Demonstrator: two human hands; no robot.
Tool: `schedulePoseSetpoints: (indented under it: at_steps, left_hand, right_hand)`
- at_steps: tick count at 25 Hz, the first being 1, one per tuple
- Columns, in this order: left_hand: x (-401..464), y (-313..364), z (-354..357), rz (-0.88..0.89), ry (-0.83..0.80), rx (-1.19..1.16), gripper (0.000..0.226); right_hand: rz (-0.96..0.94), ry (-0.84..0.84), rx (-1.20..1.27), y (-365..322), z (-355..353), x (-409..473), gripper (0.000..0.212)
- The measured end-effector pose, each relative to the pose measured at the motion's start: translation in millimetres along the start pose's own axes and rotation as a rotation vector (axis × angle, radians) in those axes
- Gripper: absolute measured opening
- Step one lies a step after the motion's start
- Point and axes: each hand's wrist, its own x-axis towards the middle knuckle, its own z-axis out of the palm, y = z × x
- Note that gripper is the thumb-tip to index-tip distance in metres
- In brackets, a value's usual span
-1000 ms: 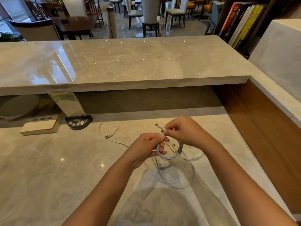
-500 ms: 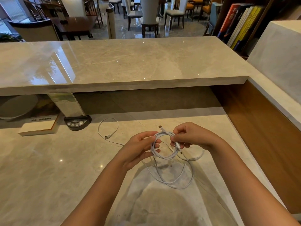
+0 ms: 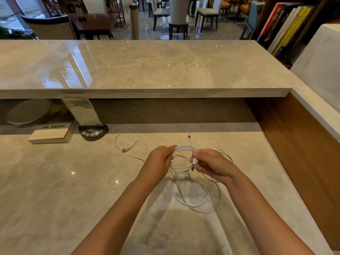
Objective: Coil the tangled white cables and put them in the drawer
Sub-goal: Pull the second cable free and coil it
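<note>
A small coil of white cable (image 3: pixel 181 169) hangs between my hands above the marble desk (image 3: pixel 55 181). My left hand (image 3: pixel 160 158) grips the coil's left side. On the right side my right hand (image 3: pixel 211 163) pinches the cable near a plug. One plug end (image 3: pixel 189 139) sticks up behind the coil. Loose loops (image 3: pixel 200 203) trail down onto the desk below my hands. Another stretch of cable with a USB plug (image 3: pixel 126 149) curls on the desk to the left. No drawer is in view.
A raised marble counter (image 3: pixel 147 70) overhangs the desk's back. Under it stand a black base with buttons (image 3: pixel 93 133) holding a clear sign, a white box (image 3: pixel 50 136) and a pale bowl (image 3: pixel 27 112). A wooden panel (image 3: pixel 303 153) walls the right side.
My hands have drawn apart, opening the coil wider. The right hand has slid down to the coil's right side, and the plug end now stands free above it.
</note>
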Motion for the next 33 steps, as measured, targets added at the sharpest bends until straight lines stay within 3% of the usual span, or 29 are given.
schedulePoseSetpoints:
  at_steps: [2, 6, 9, 11, 16, 20, 24, 29, 33]
  left_hand:
    - [-0.6, -4.1, -2.3, -0.019, -0.005, 0.015, 0.038]
    - [-9.4, -5.8, -5.0, -0.210, 0.115, -0.177, 0.050]
    - [-30.1, -10.2, -2.1, -0.140, 0.100, -0.171, 0.069]
    - [-48.5, -17.4, -0.3, -0.030, 0.087, -0.150, 0.064]
    - [-94.3, -38.3, -0.7, 0.097, 0.241, 0.280, 0.028]
    - [-131.8, -51.3, -1.8, 0.220, 0.409, 0.456, 0.022]
    - [-164.9, -69.2, -4.6, 0.252, 0.444, 0.560, 0.022]
    - [-202.9, -87.7, -22.1, 0.242, 0.373, 0.538, 0.011]
    - [-229.5, -114.7, -45.5, 0.261, 0.328, 0.548, 0.015]
  right_hand:
    - [-0.013, 0.038, -0.094, 0.3, 3.9, 1.9, 0.022]
    - [-0.106, 0.145, -0.328, 2.6, 11.0, 6.4, 0.015]
    - [-0.151, 0.188, -0.397, 5.1, 16.0, 10.2, 0.010]
    - [-0.150, 0.175, -0.395, 6.7, 21.0, 13.1, 0.005]
    - [-0.137, 0.024, -0.437, 13.9, 42.6, 18.2, 0.012]
    - [-0.062, -0.096, -0.401, 35.6, 65.9, 17.8, 0.012]
    - [-0.026, -0.167, -0.411, 62.9, 86.9, 11.2, 0.015]
    - [-0.300, -0.245, -0.560, 95.1, 121.8, -5.2, 0.030]
    - [-0.654, -0.331, -0.832, 124.5, 139.4, -10.3, 0.026]
